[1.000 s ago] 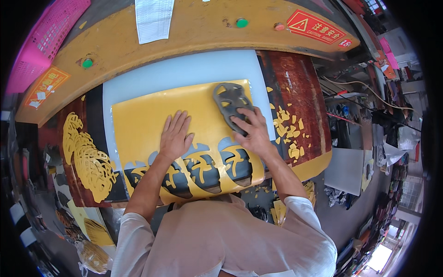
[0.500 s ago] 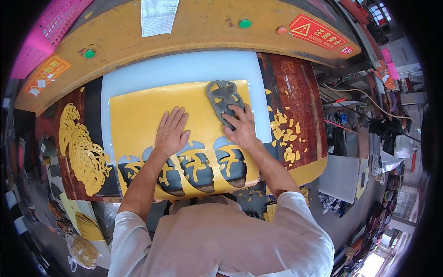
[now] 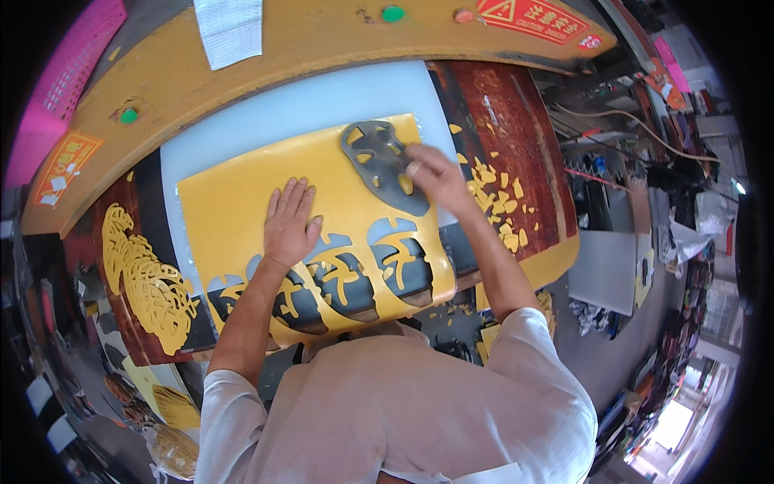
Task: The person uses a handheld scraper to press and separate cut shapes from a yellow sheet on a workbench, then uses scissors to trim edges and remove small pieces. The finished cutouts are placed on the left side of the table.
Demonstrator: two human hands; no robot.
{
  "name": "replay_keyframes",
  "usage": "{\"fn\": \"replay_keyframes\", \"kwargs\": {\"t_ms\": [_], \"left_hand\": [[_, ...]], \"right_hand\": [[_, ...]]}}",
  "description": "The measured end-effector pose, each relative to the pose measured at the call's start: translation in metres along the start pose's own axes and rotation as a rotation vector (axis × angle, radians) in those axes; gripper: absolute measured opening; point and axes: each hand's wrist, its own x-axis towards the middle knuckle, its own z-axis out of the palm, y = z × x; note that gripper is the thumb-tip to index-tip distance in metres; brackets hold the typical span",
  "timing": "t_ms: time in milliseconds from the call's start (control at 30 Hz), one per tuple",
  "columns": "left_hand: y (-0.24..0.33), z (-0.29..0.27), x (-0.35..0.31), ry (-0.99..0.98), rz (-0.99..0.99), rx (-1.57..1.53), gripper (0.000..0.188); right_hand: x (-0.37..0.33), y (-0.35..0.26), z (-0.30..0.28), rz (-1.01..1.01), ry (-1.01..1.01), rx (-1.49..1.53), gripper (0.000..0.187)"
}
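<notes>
A yellow sheet [image 3: 230, 173] lies over a pale blue-white board [image 3: 302, 95]. My left hand [image 3: 292, 219] rests flat on it, fingers stretched out. On the sheet's far right part lies a dark grey cutting die [image 3: 379, 169], long and rounded with several openings. Beside the die's right edge is my right hand [image 3: 439, 179], its fingers bent and smeared by motion; whether they touch the die or hold anything cannot be made out. Along the sheet's near edge run several cut-out openings, with narrow yellow strips [image 3: 343, 274] inside them.
A pile of yellow cut pieces [image 3: 153, 282] lies on the left of the reddish-brown table [image 3: 538, 149]. Small yellow scraps [image 3: 501, 202] are scattered on the right. Across the far side runs a yellow machine beam [image 3: 314, 36] with a green button [image 3: 393, 14]. A pink basket [image 3: 76, 73] is at far left.
My right hand has come off the die's near part and shifted to its right edge, fingers drawn in. The die stays on the sheet, its tilt little changed. My left hand stays flat. The view has turned slightly.
</notes>
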Motion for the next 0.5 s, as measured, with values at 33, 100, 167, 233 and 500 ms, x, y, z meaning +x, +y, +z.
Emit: {"fn": "replay_keyframes", "kwargs": {"t_ms": [33,100,167,233,500], "left_hand": [[0.0,0.0,0.0,0.005,0.001,0.01,0.061],[0.0,0.001,0.001,-0.008,0.001,0.01,0.062],[0.0,0.001,0.001,-0.011,0.004,0.007,0.062],[0.0,0.001,0.001,-0.006,-0.001,0.003,0.062],[0.002,-0.001,0.003,-0.029,-0.01,0.024,0.063]], "right_hand": [[0.001,-0.003,-0.013,0.074,0.06,0.024,0.048],[-0.005,-0.007,-0.028,0.19,0.09,0.022,0.054],[-0.019,-0.011,-0.029,0.241,0.014,-0.007,0.065],[-0.036,-0.016,-0.014,0.171,-0.01,-0.279,0.077],[-0.013,-0.024,0.067,-0.021,0.142,-0.893,0.099]]}}
